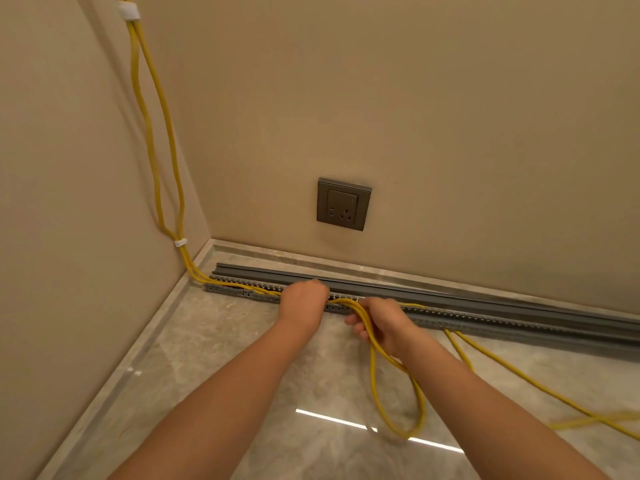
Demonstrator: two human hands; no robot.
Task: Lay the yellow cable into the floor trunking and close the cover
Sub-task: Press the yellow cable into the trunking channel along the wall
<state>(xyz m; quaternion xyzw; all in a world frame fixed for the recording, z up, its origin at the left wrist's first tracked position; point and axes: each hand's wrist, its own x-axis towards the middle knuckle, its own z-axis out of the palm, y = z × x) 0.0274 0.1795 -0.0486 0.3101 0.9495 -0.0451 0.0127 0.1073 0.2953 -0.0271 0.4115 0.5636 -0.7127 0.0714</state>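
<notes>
Pins the yellow cable [373, 368] into the floor trunking [502, 322] with the left hand [304, 303], fingers curled over it; grips the slack loop in the right hand [381, 323], probably for feeding along

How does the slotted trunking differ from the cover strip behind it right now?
The trunking has slotted sides; the cover is smooth. The trunking holds yellow cable at its left end; the cover holds none and lies nearer the wall. Both are grey and run parallel along the floor.
</notes>
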